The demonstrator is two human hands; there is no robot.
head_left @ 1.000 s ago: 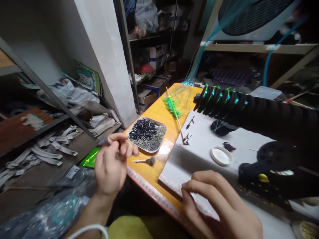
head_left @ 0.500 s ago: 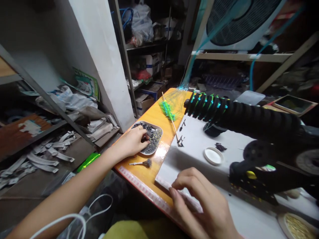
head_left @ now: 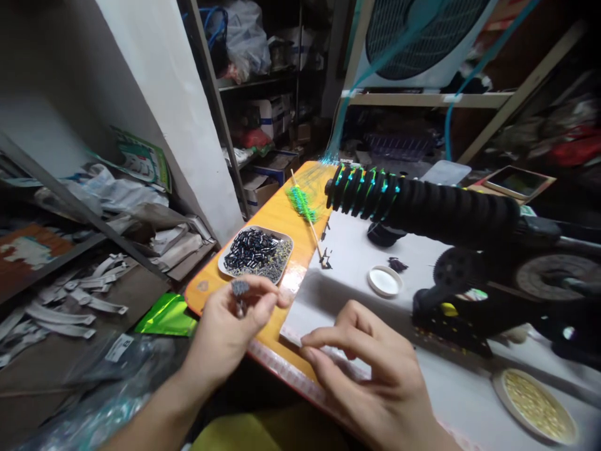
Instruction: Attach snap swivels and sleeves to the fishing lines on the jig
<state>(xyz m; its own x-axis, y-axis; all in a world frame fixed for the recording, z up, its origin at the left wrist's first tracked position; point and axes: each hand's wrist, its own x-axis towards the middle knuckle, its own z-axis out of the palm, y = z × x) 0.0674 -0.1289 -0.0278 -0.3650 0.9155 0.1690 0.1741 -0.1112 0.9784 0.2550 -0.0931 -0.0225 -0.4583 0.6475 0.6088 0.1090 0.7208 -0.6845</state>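
Note:
My left hand [head_left: 230, 319] is curled around a small stick with a grey, brush-like head [head_left: 240, 288], which pokes up between the fingers. Its thumb and forefinger are pinched together; anything tiny at their tips is too small to make out. Just beyond it a white tray [head_left: 290, 255] holds shiny black pieces and grey and yellowish bits. My right hand [head_left: 370, 376] hovers over the front edge of the white board [head_left: 323, 300], thumb and forefinger pressed together, and whatever lies between them cannot be seen. The two hands are apart.
A black ribbed roller machine [head_left: 422, 210] with coloured strands stands at right. On the orange table [head_left: 211, 266] lies a thin stick with green bristles [head_left: 300, 203]. A small white dish [head_left: 385, 282] and a bowl of golden bits [head_left: 535, 401] sit on the board.
My left hand has come out of the tray toward me and picked up the grey-headed stick from the table. My right hand keeps its pinch. The view has shifted slightly right.

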